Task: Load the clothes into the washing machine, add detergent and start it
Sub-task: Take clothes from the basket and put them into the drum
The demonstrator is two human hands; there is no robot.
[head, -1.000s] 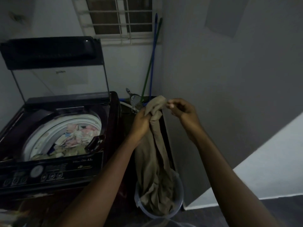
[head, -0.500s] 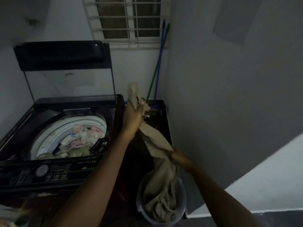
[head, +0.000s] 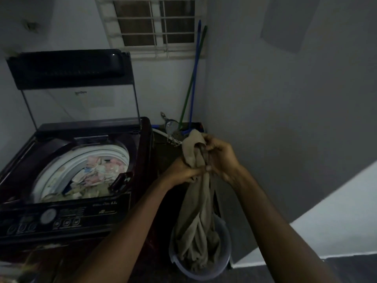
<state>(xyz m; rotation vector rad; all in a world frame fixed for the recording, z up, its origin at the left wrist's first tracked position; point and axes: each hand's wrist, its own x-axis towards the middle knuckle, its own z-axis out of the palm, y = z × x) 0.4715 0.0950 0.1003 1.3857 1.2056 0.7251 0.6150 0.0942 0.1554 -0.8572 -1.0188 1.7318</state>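
A dark top-loading washing machine (head: 87, 213) stands at the left with its lid (head: 69, 68) raised. Pale patterned clothes (head: 95, 176) lie in its white drum. To its right a long beige garment (head: 195, 217) hangs down into a round bucket (head: 224, 260) on the floor. My left hand (head: 181, 172) grips the garment near its top. My right hand (head: 220, 158) holds the garment's upper end just above and right of the left hand. Both hands are right of the machine, above the bucket.
The machine's control panel (head: 47, 219) with a round dial faces me. Two broom handles (head: 193, 78), blue and green, lean in the corner under a barred window (head: 155, 23). A grey wall (head: 285, 119) closes the right side. A hose fitting (head: 171, 125) sits behind the hands.
My right hand has risen from low on the garment back to its upper end beside my left hand. The garment hangs straight into the bucket again.
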